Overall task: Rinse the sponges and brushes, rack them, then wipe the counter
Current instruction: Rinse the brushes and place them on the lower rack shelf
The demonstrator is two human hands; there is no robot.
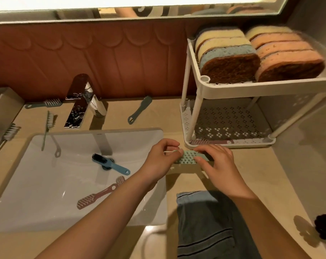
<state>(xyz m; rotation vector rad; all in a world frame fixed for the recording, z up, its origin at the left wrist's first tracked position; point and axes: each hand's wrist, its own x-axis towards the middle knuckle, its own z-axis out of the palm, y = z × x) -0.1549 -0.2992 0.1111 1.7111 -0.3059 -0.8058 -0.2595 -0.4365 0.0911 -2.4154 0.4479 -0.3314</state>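
Both of my hands hold a pale green scrubbing brush (186, 157) just above the counter, in front of the rack. My left hand (158, 159) pinches its thin loop end; my right hand (217, 161) grips the other end. The white two-tier rack (233, 86) carries several sponges (229, 58) upright on its top shelf. A pink brush (210, 142) lies on the front edge of its lower shelf. In the white sink (46, 184) lie a blue brush with black bristles (110, 163) and two pink brushes (96, 195).
A chrome tap (82, 101) stands behind the sink. More brushes lie on the counter: a grey-green one (139, 110) right of the tap, several (46, 103) to its left. A striped grey cloth (208, 225) hangs over the front edge. A black scrunchie-like thing (324, 228) is at far right.
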